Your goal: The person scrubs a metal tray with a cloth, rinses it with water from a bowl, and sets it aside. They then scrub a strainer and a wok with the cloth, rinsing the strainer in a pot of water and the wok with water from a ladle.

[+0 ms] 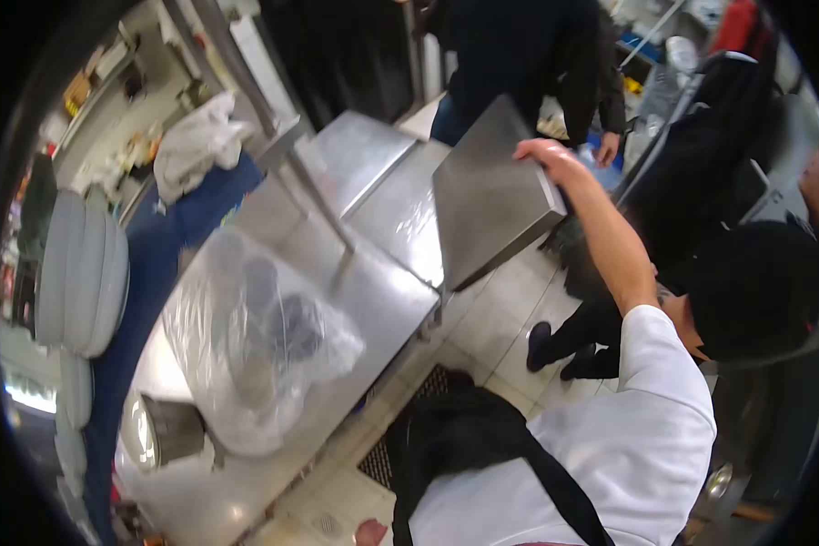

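My right hand (552,159) is stretched out on the upper right edge of a flat metal panel (491,196), with its fingers closed over the rim. The panel stands tilted beside the steel counter (391,305). A small part of my left hand (370,532) shows low at the bottom edge of the view, and its fingers cannot be made out. Nearest to it are the floor and my black apron (446,437). Clear plastic sheeting (259,350) lies over some dark items on the counter.
A metal pot (168,429) stands on the counter at the lower left. A person in dark clothes (514,55) is behind the panel. Another person in a black cap (760,291) is close on the right. A dark floor mat (419,419) lies below the counter's edge.
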Tool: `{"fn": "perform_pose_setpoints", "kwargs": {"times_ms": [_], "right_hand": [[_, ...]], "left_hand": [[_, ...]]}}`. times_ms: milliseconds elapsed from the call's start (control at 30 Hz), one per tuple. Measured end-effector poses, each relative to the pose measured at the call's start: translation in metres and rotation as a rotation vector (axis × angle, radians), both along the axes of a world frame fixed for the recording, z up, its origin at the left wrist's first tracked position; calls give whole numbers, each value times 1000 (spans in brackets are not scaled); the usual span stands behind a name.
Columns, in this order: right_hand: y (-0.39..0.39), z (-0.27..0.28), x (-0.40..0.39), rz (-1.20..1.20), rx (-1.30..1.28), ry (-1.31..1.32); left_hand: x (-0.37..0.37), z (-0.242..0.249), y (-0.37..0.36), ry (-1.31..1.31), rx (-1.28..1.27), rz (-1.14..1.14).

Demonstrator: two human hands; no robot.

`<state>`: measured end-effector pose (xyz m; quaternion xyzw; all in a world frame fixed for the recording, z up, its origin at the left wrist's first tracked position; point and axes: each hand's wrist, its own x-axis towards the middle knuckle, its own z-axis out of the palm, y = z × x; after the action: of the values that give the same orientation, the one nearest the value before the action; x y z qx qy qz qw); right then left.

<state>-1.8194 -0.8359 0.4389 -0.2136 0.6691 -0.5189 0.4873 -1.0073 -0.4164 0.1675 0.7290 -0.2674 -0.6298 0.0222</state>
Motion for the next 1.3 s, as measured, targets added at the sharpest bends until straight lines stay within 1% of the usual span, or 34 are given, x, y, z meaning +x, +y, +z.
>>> {"fn": "perform_pose_setpoints", "kwargs": {"times_ms": [33, 67, 100, 167, 200, 267, 300, 333, 367, 400, 433, 467, 500, 533, 567, 600, 633, 667, 700, 733, 767, 800, 833, 867, 900, 933, 967, 1000, 1033, 1067, 1133, 1200, 1267, 1300], "right_hand": [[8, -9, -6, -27, -6, -60], [18, -17, -4, -61, -76, -70], [22, -37, -2, -38, -57, -88], [26, -81, 6, -209, -141, -140], [28, -102, 12, -193, -121, -155], [27, -139, 26, -339, -269, -226], [28, -156, 34, -357, -296, -207], [24, -171, 43, -364, -294, -255], [20, -186, 54, -372, -287, -306], [14, -203, 63, -342, -271, -316], [7, -219, 69, -314, -259, -229], [3, -229, 75, -280, -250, -138], [5, -225, 84, -237, -237, -142], [7, -217, 94, -164, -242, -28], [6, -211, 108, -83, -266, 76], [8, -244, 105, -25, -426, 42], [1, -268, 89, 80, -335, 91], [-10, -305, 70, 186, -360, 354], [-3, -259, 104, 80, -230, 136], [0, -263, 109, 146, -308, 33], [-2, -278, 113, 158, -384, -100], [-3, -273, 132, 182, -167, 165], [-16, -301, 121, 388, -300, 414], [-17, -337, 127, 311, -424, 766], [-22, -366, 115, 378, -378, 1410], [-21, -388, 126, 169, -508, 1361], [-12, -364, 144, 329, -376, 1306], [1, -346, 179, 322, -356, 1303], [13, -339, 225, 302, -373, 1317], [28, -336, 282, 336, -393, 1319], [58, -341, 385, 479, -424, 1273], [91, -345, 494, 749, -443, 1188], [130, -347, 606, 1042, -419, 1061], [143, -348, 653, 1190, -397, 1001]], "left_hand": [[4, 8, 15, -20, 11, 25], [9, 15, 27, -39, 14, 32], [13, 21, 39, -63, 5, 34], [19, 35, 60, -131, -33, -18], [21, 40, 69, -172, -63, -72], [25, 48, 80, -257, -127, -175], [27, 50, 85, -288, -145, -176], [28, 53, 92, -309, -150, -128], [25, 55, 100, -292, -124, 26], [21, 61, 105, -191, -71, 448], [14, 64, 113, -81, -23, 871], [10, 67, 122, -83, 6, 945], [5, 70, 136, -132, 42, 870], [-2, 70, 151, -162, 76, 840], [-10, 70, 163, -164, 103, 856], [-19, 67, 177, -191, 120, 912], [-24, 64, 189, -192, 100, 995], [-21, 57, 208, 109, 99, 1046], [-23, 47, 232, 411, 55, 1088], [-34, 38, 250, 473, 30, 1127], [-46, 28, 261, 351, 55, 1179], [-56, 19, 268, 250, 88, 1236], [-68, 16, 274, 189, 102, 1290], [-74, 13, 275, 143, 92, 1335], [-82, 14, 274, 91, 89, 1361], [-91, 12, 274, 38, 85, 1385], [-83, 8, 277, -78, 118, 1373], [-81, -8, 293, -70, 110, 1398], [-82, -25, 311, -50, 71, 1483], [-69, -45, 331, -39, 52, 1570], [-63, -57, 366, -6, 57, 1659], [-57, -77, 385, 76, 88, 1755], [-8, -93, 406, -194, 148, 1496], [13, -96, 408, -164, 14, 1586]]}}
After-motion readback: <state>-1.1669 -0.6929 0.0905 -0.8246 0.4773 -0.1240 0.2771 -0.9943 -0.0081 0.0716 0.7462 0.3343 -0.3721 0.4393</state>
